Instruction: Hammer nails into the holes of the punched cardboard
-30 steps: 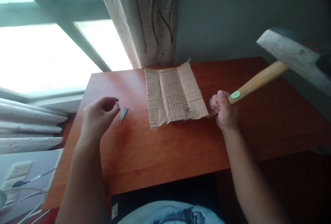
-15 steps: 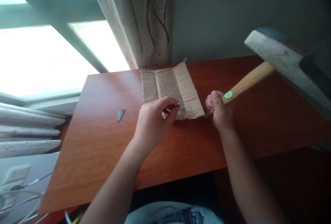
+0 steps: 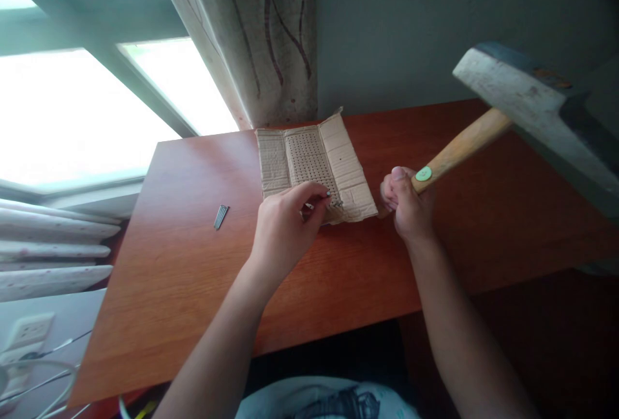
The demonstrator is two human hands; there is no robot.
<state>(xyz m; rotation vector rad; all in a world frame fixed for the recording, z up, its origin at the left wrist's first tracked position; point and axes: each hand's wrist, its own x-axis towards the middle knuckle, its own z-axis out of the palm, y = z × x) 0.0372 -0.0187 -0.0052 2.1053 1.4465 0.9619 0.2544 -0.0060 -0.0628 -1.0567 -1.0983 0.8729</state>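
Observation:
My left hand (image 3: 285,225) pinches a small nail (image 3: 327,194) between thumb and fingertips, its tip over the near edge of a flat cardboard piece (image 3: 344,167) full of small holes. Another nail lies on the cardboard just beside my fingers. My right hand (image 3: 406,203) is a fist round the wooden handle of a hammer (image 3: 512,100), whose grey head is raised up to the right, close to the camera. A small bunch of loose nails (image 3: 221,216) lies on the reddish wooden table (image 3: 184,277) to the left.
A patterned curtain (image 3: 271,32) and a bright window (image 3: 87,109) stand behind the table, with a grey wall at the back right. White slats (image 3: 48,251), a wall socket (image 3: 29,332) and cables are at the lower left, off the table's edge.
My left hand has carried a nail from beside the loose nails rightward to the cardboard's near edge. The hammer stays raised in my right hand, shifted slightly left.

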